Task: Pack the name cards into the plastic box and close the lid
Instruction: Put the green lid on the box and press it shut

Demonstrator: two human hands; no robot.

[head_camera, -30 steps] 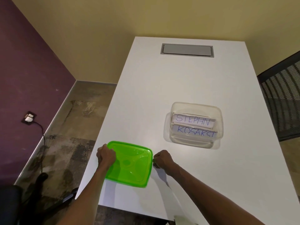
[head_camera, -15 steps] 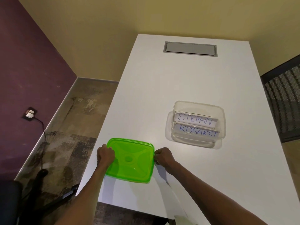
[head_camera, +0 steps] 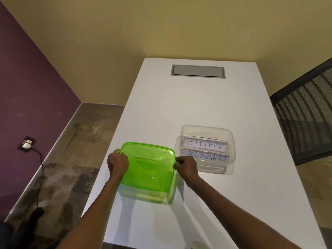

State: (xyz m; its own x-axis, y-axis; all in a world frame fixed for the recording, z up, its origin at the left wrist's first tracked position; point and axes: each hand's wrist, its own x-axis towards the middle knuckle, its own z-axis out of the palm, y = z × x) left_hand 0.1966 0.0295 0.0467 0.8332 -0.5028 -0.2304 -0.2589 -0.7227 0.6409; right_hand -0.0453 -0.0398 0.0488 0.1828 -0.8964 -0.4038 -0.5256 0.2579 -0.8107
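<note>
Now my left hand (head_camera: 117, 163) and right hand (head_camera: 186, 166) pinch the green lid (head_camera: 149, 169) at lower centre, tilted above the table (head_camera: 179, 108). Just right, the plastic box (head_camera: 231, 141) holds both name cards (head_camera: 204, 144); seated crooked, the lid could catch their upright edges and not snap shut.

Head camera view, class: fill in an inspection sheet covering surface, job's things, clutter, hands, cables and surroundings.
Surface: white table with a grey hatch.
Job's things: clear box open, two name cards inside; green lid off the box.
Clutter: nothing seen.
Hands: left hand and right hand grip opposite lid edges.
Cables: black cable from wall socket.
Surroundings: purple wall, yellow wall, mesh chair.
</note>
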